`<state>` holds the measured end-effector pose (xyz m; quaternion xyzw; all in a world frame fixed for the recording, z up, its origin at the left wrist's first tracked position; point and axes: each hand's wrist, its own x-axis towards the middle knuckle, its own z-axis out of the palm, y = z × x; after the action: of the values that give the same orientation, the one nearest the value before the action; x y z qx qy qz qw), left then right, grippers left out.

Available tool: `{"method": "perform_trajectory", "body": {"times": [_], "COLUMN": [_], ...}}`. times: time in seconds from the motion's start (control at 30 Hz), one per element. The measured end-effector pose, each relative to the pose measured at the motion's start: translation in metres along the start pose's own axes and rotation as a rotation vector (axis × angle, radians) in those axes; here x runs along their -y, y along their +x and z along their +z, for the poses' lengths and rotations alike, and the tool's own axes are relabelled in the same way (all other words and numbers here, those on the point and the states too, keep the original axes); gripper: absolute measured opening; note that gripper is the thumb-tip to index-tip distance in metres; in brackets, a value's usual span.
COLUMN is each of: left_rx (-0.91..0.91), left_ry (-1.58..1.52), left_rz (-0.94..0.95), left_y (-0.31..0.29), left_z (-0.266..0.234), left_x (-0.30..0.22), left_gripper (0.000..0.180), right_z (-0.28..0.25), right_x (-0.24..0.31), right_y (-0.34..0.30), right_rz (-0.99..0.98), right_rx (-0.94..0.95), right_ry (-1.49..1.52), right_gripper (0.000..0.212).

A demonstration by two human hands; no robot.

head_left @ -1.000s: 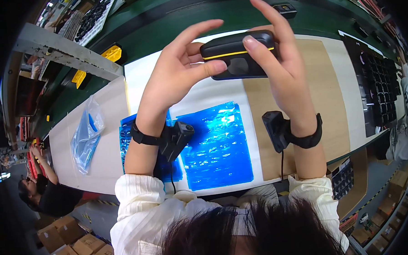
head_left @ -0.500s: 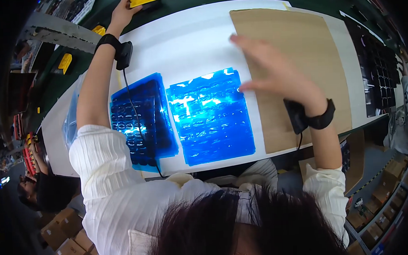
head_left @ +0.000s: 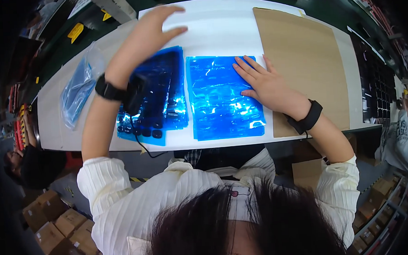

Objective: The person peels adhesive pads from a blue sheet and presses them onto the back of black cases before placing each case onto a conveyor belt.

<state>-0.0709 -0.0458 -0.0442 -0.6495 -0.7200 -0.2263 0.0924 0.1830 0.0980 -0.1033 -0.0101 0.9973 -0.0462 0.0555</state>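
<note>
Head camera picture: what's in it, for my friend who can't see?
A person's right hand lies spread over the edge of shiny blue film, while the open, empty left hand hovers above a white board. Darker film lies left, brown cardboard right.

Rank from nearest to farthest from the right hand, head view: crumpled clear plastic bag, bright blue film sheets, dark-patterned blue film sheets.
1. Bright blue film sheets, under the right hand
2. Dark-patterned blue film sheets, left of those
3. Crumpled clear plastic bag, far left
</note>
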Motion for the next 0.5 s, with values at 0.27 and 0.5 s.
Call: {"method": "perform_trajectory", "body": {"times": [0.27, 0.5], "left_rx": [0.305, 0.247], "left_ry": [-0.249, -0.152], "left_rz": [-0.411, -0.279], "left_y": [-0.085, -0.115], "left_z": [-0.018, -0.012], "left_x": [-0.063, -0.097], "left_gripper": [0.031, 0.034], "right_z": [-0.010, -0.008], "right_x": [0.011, 0.015], "right_y": [0.001, -0.004], "right_rz": [0.088, 0.125], "right_rx": [0.078, 0.071], "right_ry": [-0.076, -0.106], "right_gripper": [0.058, 0.055]}}
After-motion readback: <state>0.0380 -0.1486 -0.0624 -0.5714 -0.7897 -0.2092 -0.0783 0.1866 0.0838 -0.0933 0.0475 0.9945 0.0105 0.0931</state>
